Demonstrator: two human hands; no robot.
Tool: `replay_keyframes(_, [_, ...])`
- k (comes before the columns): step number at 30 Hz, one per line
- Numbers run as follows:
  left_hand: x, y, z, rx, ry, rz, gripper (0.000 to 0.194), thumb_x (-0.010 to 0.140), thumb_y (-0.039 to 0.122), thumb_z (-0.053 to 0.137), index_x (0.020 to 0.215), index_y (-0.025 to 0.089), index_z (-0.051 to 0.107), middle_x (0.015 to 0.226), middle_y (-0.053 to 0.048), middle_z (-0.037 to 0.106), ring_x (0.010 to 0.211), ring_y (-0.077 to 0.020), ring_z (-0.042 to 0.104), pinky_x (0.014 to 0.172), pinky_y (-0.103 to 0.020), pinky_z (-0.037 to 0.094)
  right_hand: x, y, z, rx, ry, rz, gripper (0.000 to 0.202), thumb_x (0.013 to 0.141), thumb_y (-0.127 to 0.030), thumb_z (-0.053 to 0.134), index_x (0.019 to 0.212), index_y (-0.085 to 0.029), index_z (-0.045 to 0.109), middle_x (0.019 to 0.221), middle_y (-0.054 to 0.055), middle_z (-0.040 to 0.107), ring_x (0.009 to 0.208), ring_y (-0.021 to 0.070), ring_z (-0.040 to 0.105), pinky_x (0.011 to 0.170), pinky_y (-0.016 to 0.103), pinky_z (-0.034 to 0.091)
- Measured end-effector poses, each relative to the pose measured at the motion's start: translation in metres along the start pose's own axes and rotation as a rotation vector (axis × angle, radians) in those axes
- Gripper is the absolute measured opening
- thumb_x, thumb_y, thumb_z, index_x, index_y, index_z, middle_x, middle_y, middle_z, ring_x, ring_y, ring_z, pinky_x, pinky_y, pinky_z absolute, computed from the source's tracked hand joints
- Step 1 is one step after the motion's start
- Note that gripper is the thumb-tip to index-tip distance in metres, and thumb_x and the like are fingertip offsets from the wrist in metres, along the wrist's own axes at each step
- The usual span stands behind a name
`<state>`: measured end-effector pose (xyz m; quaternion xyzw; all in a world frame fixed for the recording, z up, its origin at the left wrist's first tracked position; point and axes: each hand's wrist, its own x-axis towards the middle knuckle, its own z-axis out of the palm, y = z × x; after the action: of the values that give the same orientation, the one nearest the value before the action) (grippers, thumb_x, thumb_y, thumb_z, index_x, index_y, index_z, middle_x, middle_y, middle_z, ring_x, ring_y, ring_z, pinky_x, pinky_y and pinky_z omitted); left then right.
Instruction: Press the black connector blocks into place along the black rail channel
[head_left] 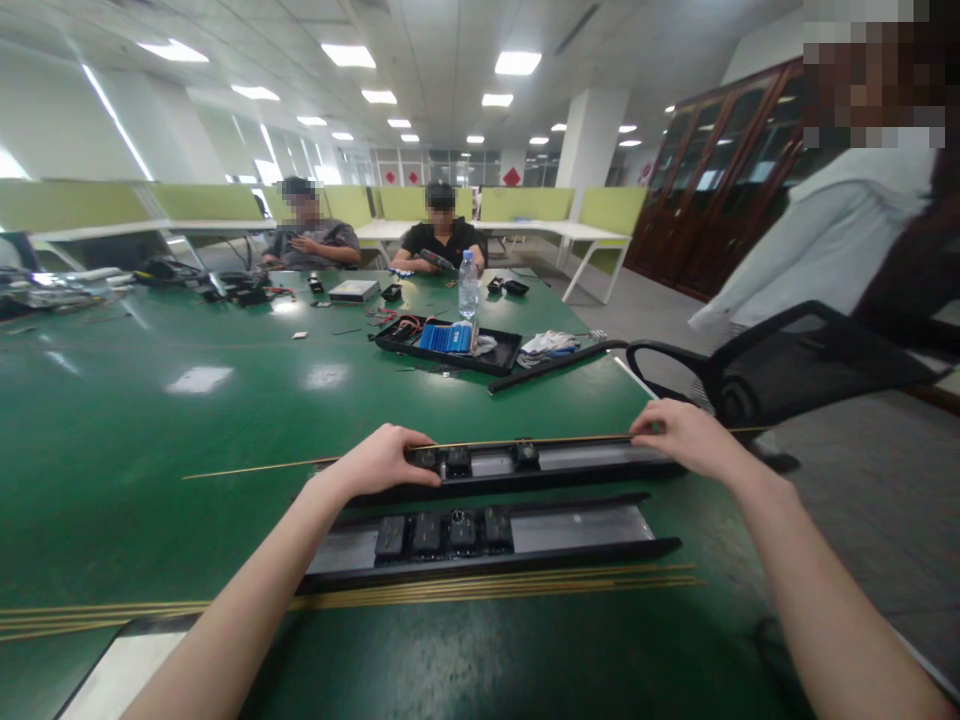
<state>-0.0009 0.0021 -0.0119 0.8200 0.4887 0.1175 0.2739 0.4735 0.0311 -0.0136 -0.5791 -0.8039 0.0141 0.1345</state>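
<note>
Step in hand, by judgement: positioning the thin brass-coloured rod (255, 469) along the far wall of the far channel (577, 457). The right hand (679, 435) pinches the rod between thumb and fingers near the right edge of the bench (150, 430). The left hand (382, 460) has its index finger at the rod and its thumb spread toward the channel's interior; full closure cannot be told. Any adjustment calls for moving both hands together, keeping the rod straight. The rod's right end appears to overhang the bench edge, toward the chair (810, 365). The near channel (577, 530) restricts movement toward the front edge; more room lies leftward and toward the black tray (487, 363).
</note>
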Motion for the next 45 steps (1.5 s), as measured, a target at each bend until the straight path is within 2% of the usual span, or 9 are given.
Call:
replay_keyframes(7, [-0.001,0.000,0.000,-0.018,0.006,-0.001,0.049,0.070,0.052,0.075,0.110,0.023,0.076,0.101,0.000,0.077,0.090,-0.0227,0.069,0.076,-0.026,0.047,-0.005,0.007,-0.003,-0.030,0.008,0.090,0.014,0.075,-0.038,0.066,0.079,-0.027,0.074,0.076,0.000,0.069,0.070,0.0176,0.061,0.059,0.027,0.040])
replay_keyframes(22, [-0.001,0.003,-0.001,-0.016,0.009,-0.002,0.049,0.071,0.052,0.074,0.109,0.022,0.076,0.102,-0.001,0.077,0.091,-0.0235,0.069,0.077,-0.026,0.048,-0.008,0.023,-0.004,-0.014,-0.029,0.191,0.014,0.073,-0.033,0.064,0.080,-0.027,0.074,0.076,-0.001,0.070,0.072,0.0177,0.063,0.062,0.027,0.042])
replay_keyframes(27, [-0.002,0.004,-0.001,-0.018,0.008,0.005,0.048,0.071,0.051,0.074,0.109,0.022,0.076,0.101,-0.001,0.077,0.091,-0.0232,0.069,0.077,-0.026,0.048,-0.011,0.030,-0.004,-0.016,-0.005,0.174,0.015,0.072,-0.033,0.063,0.080,-0.026,0.074,0.080,0.000,0.071,0.075,0.0188,0.063,0.064,0.028,0.043])
replay_keyframes(34, [-0.002,0.003,-0.001,-0.014,0.010,-0.013,0.049,0.070,0.052,0.074,0.109,0.022,0.076,0.099,-0.001,0.077,0.089,-0.0236,0.069,0.076,-0.027,0.048,-0.015,0.045,-0.006,-0.017,-0.019,0.267,0.020,0.074,-0.038,0.064,0.084,-0.025,0.074,0.079,0.002,0.070,0.075,0.0197,0.062,0.064,0.029,0.042])
replay_keyframes(45, [-0.002,0.005,-0.002,-0.011,0.008,-0.013,0.050,0.069,0.053,0.074,0.108,0.022,0.076,0.098,-0.002,0.077,0.089,-0.0238,0.068,0.076,-0.027,0.048,-0.018,0.049,-0.011,-0.046,-0.003,0.340,0.022,0.072,-0.043,0.065,0.081,-0.025,0.075,0.082,0.004,0.071,0.078,0.0227,0.063,0.064,0.031,0.043])
